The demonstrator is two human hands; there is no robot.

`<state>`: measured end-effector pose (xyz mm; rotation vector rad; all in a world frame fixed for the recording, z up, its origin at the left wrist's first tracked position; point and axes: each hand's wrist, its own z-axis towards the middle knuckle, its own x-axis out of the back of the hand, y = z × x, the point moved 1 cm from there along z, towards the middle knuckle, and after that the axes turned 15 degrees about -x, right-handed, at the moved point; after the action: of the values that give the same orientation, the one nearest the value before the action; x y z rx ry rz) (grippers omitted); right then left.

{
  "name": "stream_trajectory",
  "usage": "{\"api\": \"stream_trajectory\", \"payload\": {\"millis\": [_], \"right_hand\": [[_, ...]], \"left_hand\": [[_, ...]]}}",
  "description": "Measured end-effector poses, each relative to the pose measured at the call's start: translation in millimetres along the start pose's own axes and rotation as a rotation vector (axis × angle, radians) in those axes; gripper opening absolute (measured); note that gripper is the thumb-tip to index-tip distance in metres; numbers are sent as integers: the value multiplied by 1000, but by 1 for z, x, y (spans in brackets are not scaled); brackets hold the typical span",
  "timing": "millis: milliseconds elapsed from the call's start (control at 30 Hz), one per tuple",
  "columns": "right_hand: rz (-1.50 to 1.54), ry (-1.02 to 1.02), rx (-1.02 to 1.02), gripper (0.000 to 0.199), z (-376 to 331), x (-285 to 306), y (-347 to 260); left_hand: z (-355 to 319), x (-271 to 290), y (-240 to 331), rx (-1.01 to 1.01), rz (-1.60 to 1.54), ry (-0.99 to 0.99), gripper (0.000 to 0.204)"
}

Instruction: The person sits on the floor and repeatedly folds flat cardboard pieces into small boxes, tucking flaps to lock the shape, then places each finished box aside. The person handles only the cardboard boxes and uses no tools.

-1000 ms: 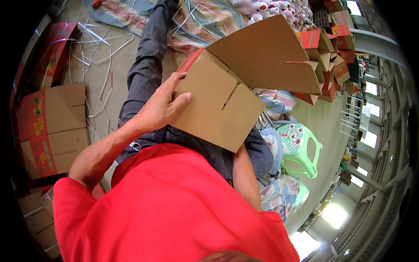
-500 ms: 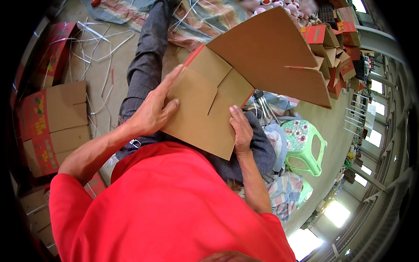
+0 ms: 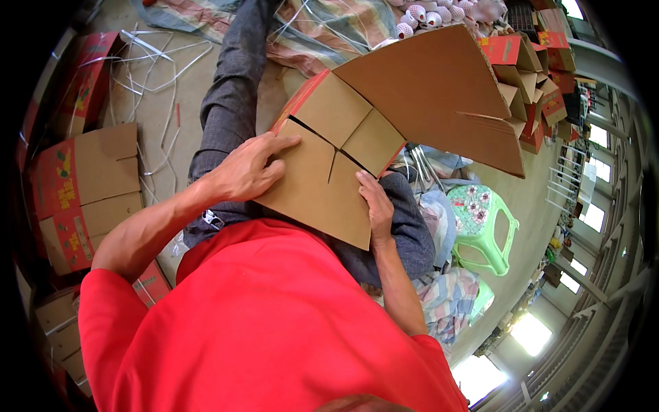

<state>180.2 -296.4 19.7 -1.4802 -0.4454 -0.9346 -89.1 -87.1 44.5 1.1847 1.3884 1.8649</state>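
The cardboard box (image 3: 336, 165) rests on the person's lap, flaps up. The left hand (image 3: 250, 172) lies flat on its folded panels; the right hand (image 3: 376, 206) clasps its lower edge.

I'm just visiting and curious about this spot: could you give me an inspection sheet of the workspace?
Surface: bare concrete floor; the person sits with the work on the lap.
Job's things: brown cardboard box, bottom flaps folded shut, one big flap standing open.
Clutter: flattened red-printed cartons, white plastic straps, striped cloth.
Hands: left hand pressed flat on the flaps; right hand on the box's lower edge.
Cables: nothing seen.
Surroundings: green plastic stool, stacked cartons, bright windows.
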Motion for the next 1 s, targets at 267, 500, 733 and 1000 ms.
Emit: {"api": "stream_trajectory", "payload": {"millis": [267,500,733,1000], "right_hand": [[29,27,-88,16,22,2,26],[4,28,-98,20,39,0,37],[-160,71,-200,17,39,-8,37],[660,-70,-691,34,31,19,66]], "left_hand": [[62,15,-2,4,316,-119,39],[65,16,30,-563,223,-206,40],[94,15,-1,-564,271,-226,42],[121,15,-29,-493,409,-204,53]]}}
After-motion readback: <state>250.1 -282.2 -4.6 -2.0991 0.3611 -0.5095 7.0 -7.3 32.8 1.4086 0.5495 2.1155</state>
